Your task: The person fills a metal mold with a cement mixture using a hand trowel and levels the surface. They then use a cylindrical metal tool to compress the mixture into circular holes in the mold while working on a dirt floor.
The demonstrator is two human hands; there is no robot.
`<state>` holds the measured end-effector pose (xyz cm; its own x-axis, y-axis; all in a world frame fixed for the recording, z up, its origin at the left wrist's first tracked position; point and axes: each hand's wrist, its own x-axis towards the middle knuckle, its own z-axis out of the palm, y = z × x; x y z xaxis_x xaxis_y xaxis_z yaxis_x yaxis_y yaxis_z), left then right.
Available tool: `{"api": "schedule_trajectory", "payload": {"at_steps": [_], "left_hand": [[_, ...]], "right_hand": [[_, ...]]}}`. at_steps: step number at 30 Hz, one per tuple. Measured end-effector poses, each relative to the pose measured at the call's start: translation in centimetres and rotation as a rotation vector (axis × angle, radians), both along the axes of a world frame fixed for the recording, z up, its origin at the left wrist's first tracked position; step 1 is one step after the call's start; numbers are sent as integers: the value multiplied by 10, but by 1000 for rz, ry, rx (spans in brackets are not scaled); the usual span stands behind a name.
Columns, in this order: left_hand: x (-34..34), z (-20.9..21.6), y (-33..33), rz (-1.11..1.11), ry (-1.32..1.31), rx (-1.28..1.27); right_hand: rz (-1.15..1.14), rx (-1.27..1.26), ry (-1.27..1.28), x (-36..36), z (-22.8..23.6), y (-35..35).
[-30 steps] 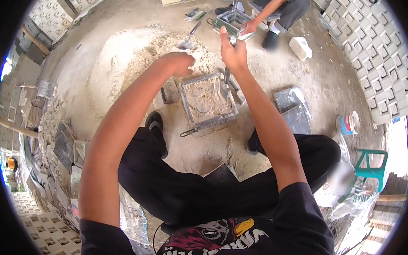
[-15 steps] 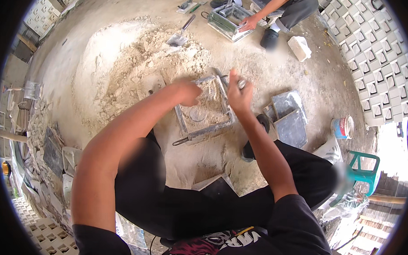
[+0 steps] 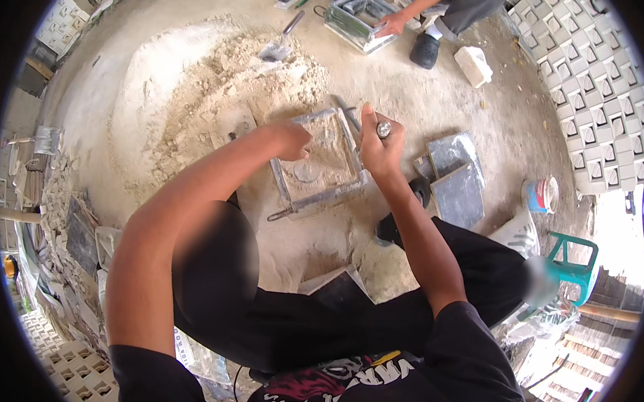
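A rectangular metal mould, packed with pale sandy mix, lies on the ground before me. A round shape shows in the mix. My left hand is over the mould's left side with its fingers curled down; whatever they hold, if anything, is hidden. At the mould's right edge, my right hand is closed, thumb up, around a hand tool with a shiny round handle end. A dark, blurred bar reaches out beyond that hand; I cannot make out the tool's kind.
Beyond the mould is a heap of pale sand with a trowel on it. A co-worker's hand touches another mould. Dark plates, a paint bucket and a green stool are at right.
The view has shifted slightly, so the scene sits a little higher and further left. My left hand stays over the mould, and my right hand keeps its grip on the tool.
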<state>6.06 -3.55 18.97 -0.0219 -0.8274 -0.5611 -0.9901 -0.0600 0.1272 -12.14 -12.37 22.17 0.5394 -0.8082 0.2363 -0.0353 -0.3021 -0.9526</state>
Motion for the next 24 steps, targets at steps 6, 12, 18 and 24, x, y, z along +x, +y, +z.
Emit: {"api": "schedule_trajectory", "payload": {"at_steps": [6,12,18,24], "left_hand": [[-7,-7,3,-40,-46,95],[-4,-12,5,-30,-25,62],[-6,-9,5,-40,-19,52],[-6,-1,2,-49,-68,56]], "right_hand": [[-40,0,-6,5,-6,-22],[-31,-123,10,-6,-9,-10],[-6,1,-26,-5,-1,-6],[61,-15,-21,-9,-15,-10]]}}
